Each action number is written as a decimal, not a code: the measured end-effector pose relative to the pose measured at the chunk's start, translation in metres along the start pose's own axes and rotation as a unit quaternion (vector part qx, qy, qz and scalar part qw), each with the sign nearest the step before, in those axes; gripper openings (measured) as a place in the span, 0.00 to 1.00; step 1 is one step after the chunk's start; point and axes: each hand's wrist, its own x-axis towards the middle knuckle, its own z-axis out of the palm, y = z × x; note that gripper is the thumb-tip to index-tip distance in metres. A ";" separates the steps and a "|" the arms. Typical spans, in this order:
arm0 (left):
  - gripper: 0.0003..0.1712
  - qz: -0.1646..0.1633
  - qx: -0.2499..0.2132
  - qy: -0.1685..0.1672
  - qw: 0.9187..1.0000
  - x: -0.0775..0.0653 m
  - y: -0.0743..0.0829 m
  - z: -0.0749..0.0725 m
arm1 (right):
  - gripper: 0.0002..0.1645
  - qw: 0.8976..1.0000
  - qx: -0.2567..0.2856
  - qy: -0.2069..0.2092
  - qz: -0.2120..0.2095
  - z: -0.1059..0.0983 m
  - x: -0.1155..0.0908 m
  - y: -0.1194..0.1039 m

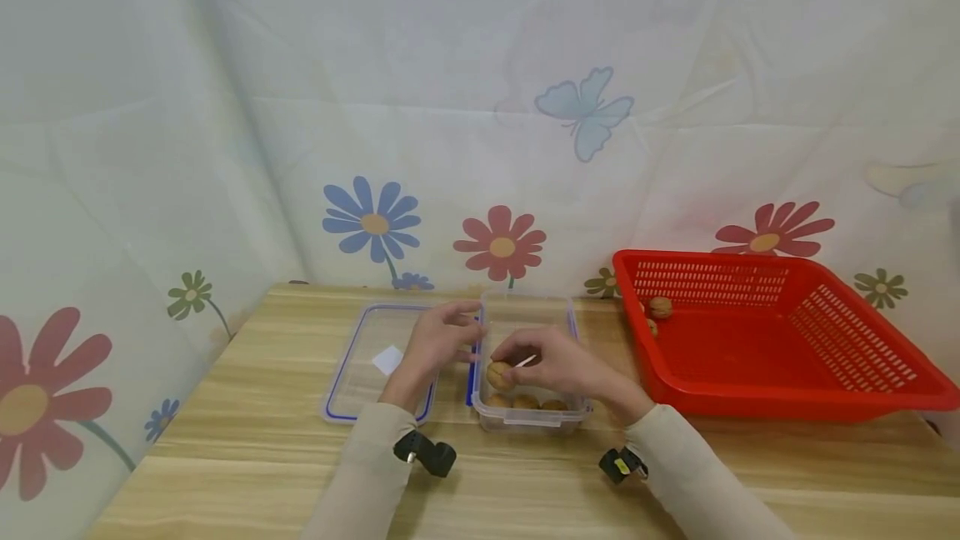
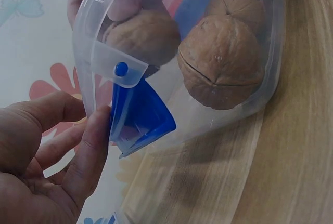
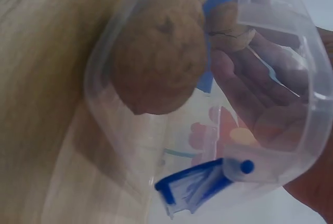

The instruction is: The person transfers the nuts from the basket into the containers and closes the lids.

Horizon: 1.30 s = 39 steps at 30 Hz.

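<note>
A clear plastic box [image 1: 525, 417] with blue latches stands in front of me. Inside its near end lie several walnuts [image 1: 526, 401], large through the wall in the left wrist view. My right hand [image 1: 558, 365] reaches over the right side and pinches another walnut [image 1: 498, 375] between thumb and fingers, above the row. This held walnut [image 3: 229, 29] also shows through the plastic in the right wrist view. At the box's left side, my left hand [image 1: 442, 344] touches the rim with loosely spread fingers, beside a hanging blue latch [image 2: 140, 117].
To the left, a clear lid [image 1: 360, 386] with a blue seal and a white paper square [image 1: 387, 360] lies flat. A red plastic basket [image 1: 720, 398] stands on the right, with a few walnuts [image 1: 660, 307] at its left end. A floral cloth [image 1: 450, 148] hangs behind the wooden table [image 1: 247, 440].
</note>
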 end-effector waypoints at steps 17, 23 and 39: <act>0.26 -0.007 0.008 0.005 1.000 0.002 0.000 -0.001 | 0.14 0.998 -0.050 0.002 0.032 0.012 0.005 0.008; 0.26 -0.004 -0.001 0.003 1.000 0.002 0.000 -0.001 | 0.13 0.997 -0.072 -0.002 0.036 0.014 0.006 0.009; 0.26 0.000 -0.001 0.002 1.000 0.001 0.000 0.000 | 0.12 0.997 -0.058 0.001 0.047 0.012 0.005 0.006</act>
